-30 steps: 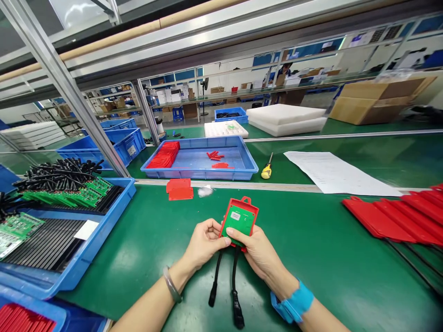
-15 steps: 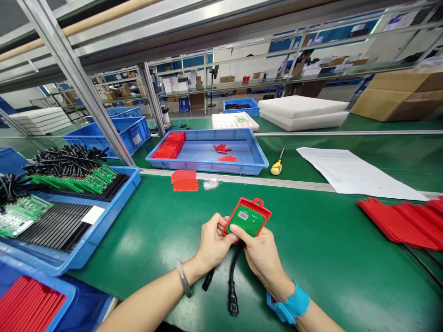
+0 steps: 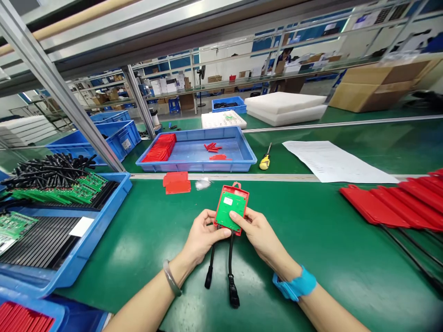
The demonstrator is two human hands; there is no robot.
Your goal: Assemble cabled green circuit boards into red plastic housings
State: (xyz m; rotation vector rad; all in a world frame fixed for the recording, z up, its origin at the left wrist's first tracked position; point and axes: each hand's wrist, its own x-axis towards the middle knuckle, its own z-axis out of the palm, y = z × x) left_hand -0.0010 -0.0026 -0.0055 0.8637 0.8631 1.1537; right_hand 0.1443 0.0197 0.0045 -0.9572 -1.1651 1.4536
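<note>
Both hands grip a red plastic case [image 3: 244, 196] with a green circuit board [image 3: 237, 204] lying inside it, a white label on the board. My left hand [image 3: 204, 235] is closed on the lower left corner, its thumb along the bottom edge. My right hand [image 3: 258, 230] holds the right side, its thumb pressed on the board's face. Two black cables with plugs [image 3: 232, 290] hang from the bottom of the case. Beyond the case, flat red plates [image 3: 177, 183] and a small clear plastic bag [image 3: 203, 183] lie on the green bench.
A blue tray [image 3: 195, 167] with red parts stands behind. To the left, a blue bin [image 3: 114, 198] holds circuit boards with black cables. A yellow screwdriver [image 3: 265, 161] and a paper sheet [image 3: 337, 161] lie at the back. Red cases with cables [image 3: 387, 207] are stacked right.
The case has turned more upright and moved slightly up and left in view. Its cables now hang apart, more fully visible. Both hands keep their hold while the whole view shifts.
</note>
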